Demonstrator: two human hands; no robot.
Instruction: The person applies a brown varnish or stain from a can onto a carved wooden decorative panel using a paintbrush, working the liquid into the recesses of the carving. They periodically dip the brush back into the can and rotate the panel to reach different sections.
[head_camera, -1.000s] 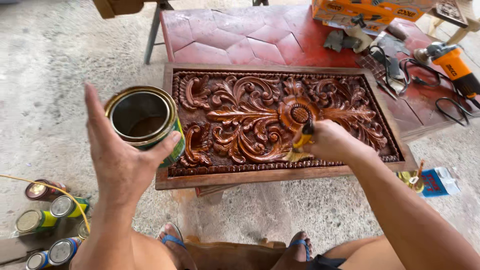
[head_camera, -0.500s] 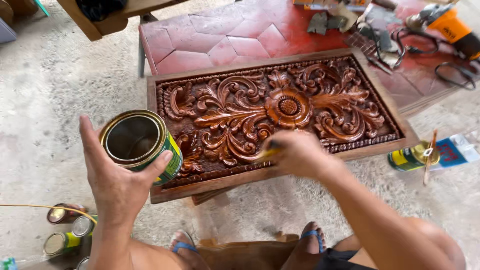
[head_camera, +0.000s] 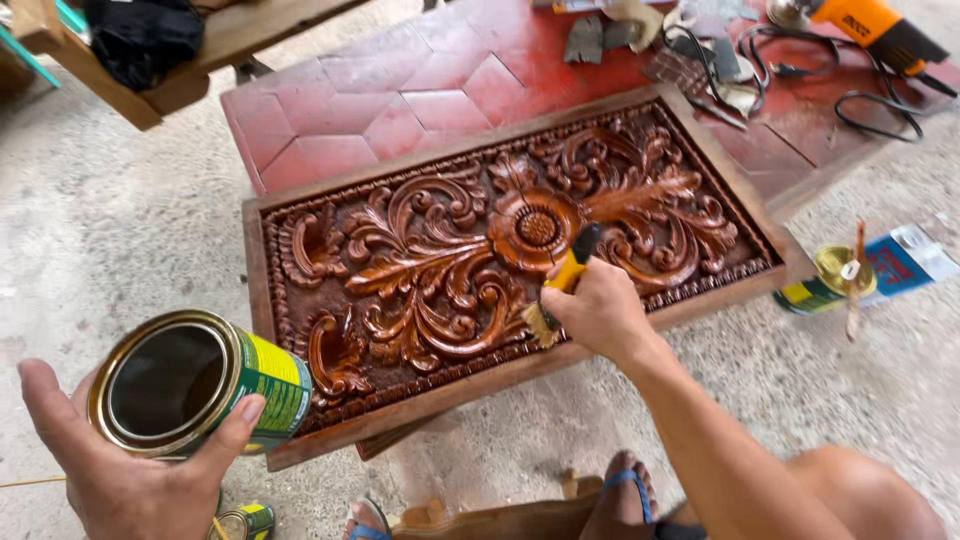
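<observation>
**Brush on the carved panel, tin held off to the side**

Where the red worktop (head_camera: 420, 100) ends toward the person, a large carved wooden panel (head_camera: 500, 250) lies flat across it, its near long edge jutting past the worktop over the concrete floor (head_camera: 100, 230). The panel is glossy red-brown, with scrolling leaves around a central flower, and it sits tilted in the view, its right end farther from the person.

To the panel's left, and apart from it, an open tin (head_camera: 195, 385) with a green and yellow label is gripped in the left hand (head_camera: 125, 470), fingers and thumb wrapped around its body, its mouth tipped toward the camera. The inside looks dark; how full it is cannot be made out.

At the panel's near edge, the right hand (head_camera: 600, 310) is closed around a small brush (head_camera: 562, 285) with a yellow handle. The bristles point down toward the left, seemingly touching the carved border just below the central flower.

On the floor to the right lies another tin (head_camera: 825, 280) with a stick across it. An orange power tool (head_camera: 870, 25) and black cables (head_camera: 870, 110) rest at the worktop's far end.
</observation>
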